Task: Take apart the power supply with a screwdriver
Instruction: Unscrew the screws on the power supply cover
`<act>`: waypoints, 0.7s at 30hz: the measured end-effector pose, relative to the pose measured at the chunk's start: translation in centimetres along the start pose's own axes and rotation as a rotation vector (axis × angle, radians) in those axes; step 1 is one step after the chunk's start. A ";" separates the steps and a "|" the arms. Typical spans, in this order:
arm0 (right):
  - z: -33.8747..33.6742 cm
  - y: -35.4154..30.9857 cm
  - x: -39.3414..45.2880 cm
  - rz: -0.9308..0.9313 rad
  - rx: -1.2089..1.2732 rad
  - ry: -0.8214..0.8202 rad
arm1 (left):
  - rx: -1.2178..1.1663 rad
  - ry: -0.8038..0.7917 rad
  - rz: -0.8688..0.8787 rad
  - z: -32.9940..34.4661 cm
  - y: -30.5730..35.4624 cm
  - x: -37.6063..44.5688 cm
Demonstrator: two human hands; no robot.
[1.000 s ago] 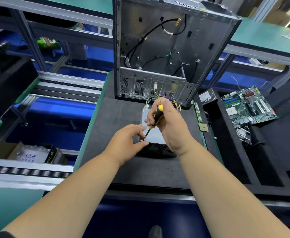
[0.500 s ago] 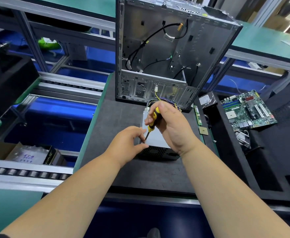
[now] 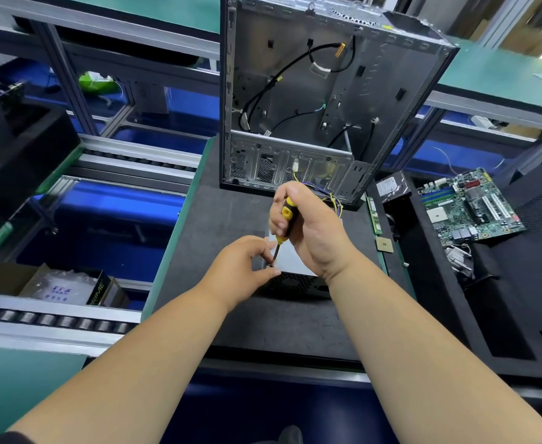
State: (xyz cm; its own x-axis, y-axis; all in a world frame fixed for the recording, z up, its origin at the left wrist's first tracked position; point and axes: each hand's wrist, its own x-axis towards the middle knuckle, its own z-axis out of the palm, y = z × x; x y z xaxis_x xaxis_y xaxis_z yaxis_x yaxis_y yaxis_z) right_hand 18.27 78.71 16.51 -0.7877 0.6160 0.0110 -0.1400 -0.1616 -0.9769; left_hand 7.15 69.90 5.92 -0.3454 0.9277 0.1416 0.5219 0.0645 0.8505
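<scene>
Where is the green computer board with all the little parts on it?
In the head view, the motherboard lies far right on the black mat, right of the open computer case and beside the hard drive.

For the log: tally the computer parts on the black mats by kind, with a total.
Open grey metal computer case: 1
Grey metal power supply box: 1
Green motherboard: 1
Silver hard drive: 1
Green memory stick: 1
Small square gold processor chip: 1
Total: 6
</scene>
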 end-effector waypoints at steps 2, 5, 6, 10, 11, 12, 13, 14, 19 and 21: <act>-0.2 0.1 -0.1 -0.012 0.022 0.026 | -0.004 -0.001 0.000 0.0 0.1 0.1; -0.6 0.2 -0.4 -0.018 0.032 0.102 | -0.027 0.004 -0.024 0.1 0.2 0.0; -0.6 0.3 -0.4 -0.029 0.045 0.129 | -0.032 0.009 -0.029 0.1 0.3 0.0; -0.2 0.5 -0.3 -0.051 0.157 0.216 | -0.028 0.014 -0.033 0.1 0.4 -0.1; 0.0 0.5 -0.2 -0.045 0.161 0.224 | -0.026 0.013 -0.031 0.1 0.4 -0.1; 0.1 0.5 -0.1 -0.037 0.152 0.227 | -0.029 0.013 -0.031 0.1 0.4 -0.1; 0.3 0.4 -0.1 -0.031 0.134 0.226 | -0.034 0.014 -0.032 0.1 0.4 -0.1; 0.4 0.4 0.0 -0.029 0.115 0.222 | -0.040 0.015 -0.032 0.2 0.4 -0.2; 0.6 0.2 0.2 -0.027 0.097 0.161 | -0.055 0.014 -0.040 0.3 0.3 0.0; 0.5 0.0 0.0 -0.023 0.106 0.119 | -0.046 0.005 -0.042 0.1 0.3 0.2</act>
State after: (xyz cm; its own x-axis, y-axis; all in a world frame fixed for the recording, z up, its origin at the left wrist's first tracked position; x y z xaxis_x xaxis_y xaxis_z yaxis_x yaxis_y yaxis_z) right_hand 17.95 78.30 16.59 -0.7075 0.7067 0.0019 -0.2249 -0.2226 -0.9486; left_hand 7.36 70.12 6.12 -0.3704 0.9226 0.1081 0.4707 0.0861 0.8781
